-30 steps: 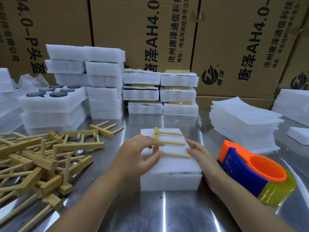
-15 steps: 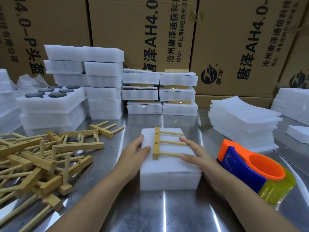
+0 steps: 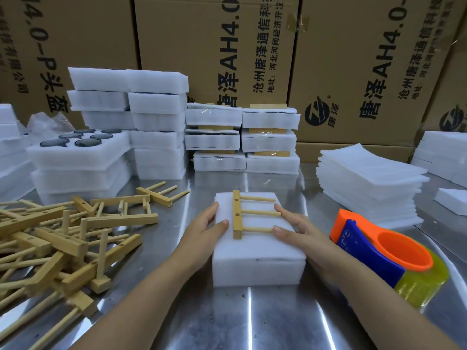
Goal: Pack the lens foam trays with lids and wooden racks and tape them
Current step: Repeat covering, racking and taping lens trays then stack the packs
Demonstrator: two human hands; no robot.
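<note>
I note the surface (image 3: 252, 319) is polished metal, glossy, with streaked reflections. The tray (image 3: 257, 258) and lid sheets (image 3: 366, 178) are white foam, matt and slightly fibrous. The rack (image 3: 237, 214) and the rack pile (image 3: 50, 238) are pale unfinished wood, matt. The dispenser (image 3: 374, 251) is smooth orange and blue plastic; its tape (image 3: 424, 284) is glossy, yellowish, translucent. The boxes (image 3: 214, 46) are brown matt cardboard.
</note>
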